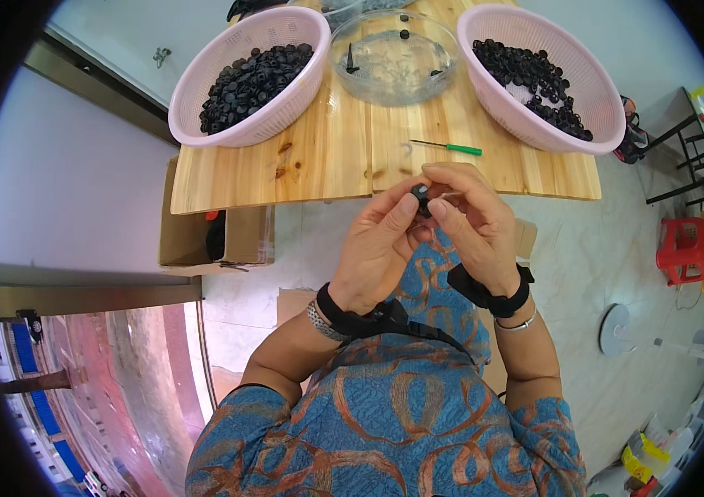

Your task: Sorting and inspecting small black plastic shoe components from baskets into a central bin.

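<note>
Just in front of the table's near edge, both my hands meet around a small black round part (421, 195), which looks like a plastic cap. My left hand (383, 236) pinches it from the left between thumb and fingers. From the right, my right hand (474, 222) closes thumb and fingertips on the same part; its underside is hidden by the fingers. Beyond the hands a small screwdriver (451, 148) with a green handle lies on the wooden table (327, 170).
A pink basket (306, 87) of black caps stands at the left, another pink basket (484, 95) of black rings at the right. Between them sits a clear round tray (393, 93) with a few black pieces. A cardboard box (248, 240) stands below left; a red stool (683, 248) is far right.
</note>
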Demonstrator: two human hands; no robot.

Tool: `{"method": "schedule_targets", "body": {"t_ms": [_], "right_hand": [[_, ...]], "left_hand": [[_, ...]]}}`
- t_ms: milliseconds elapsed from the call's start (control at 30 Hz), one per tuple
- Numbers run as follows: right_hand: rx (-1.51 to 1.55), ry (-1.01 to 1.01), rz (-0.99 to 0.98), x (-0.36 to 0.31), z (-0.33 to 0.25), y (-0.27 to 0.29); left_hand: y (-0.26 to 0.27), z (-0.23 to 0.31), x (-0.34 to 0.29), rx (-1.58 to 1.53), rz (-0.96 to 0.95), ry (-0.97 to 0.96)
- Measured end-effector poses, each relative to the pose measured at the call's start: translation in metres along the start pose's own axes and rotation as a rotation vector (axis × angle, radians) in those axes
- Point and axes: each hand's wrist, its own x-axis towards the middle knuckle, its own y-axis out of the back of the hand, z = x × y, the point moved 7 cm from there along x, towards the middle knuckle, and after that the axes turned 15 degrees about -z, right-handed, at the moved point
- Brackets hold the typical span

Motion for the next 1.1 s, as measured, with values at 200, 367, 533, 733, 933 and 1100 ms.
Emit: {"method": "schedule_targets", "body": {"t_ms": [200,367,533,733,933,1100], "right_hand": [[-0.15,-0.073,-0.297,0.005,-0.017,0.008],[-0.256,-0.034,-0.463,0.008,-0.021,0.006],[-0.167,0.005,-0.455,0.006,-0.014,0.005],[0.307,-0.054,-0.09,-0.006,0.002,0.018],[0.204,-0.235,-0.012,-0.014,0.017,0.015],[-0.333,-0.002,-0.067,-0.006,-0.015,0.004]], "left_hand": [[-0.005,0.0,-0.008,0.013,-0.123,0.193],[-0.006,-0.002,-0.011,-0.025,-0.211,0.297],[-0.014,-0.002,-0.01,-0.019,-0.242,0.322],[0.004,0.008,-0.005,0.179,-0.007,0.21],[0.002,0.022,-0.002,0.266,0.06,0.006],[0.0,0.022,0.003,0.486,-0.009,0.01]]}}
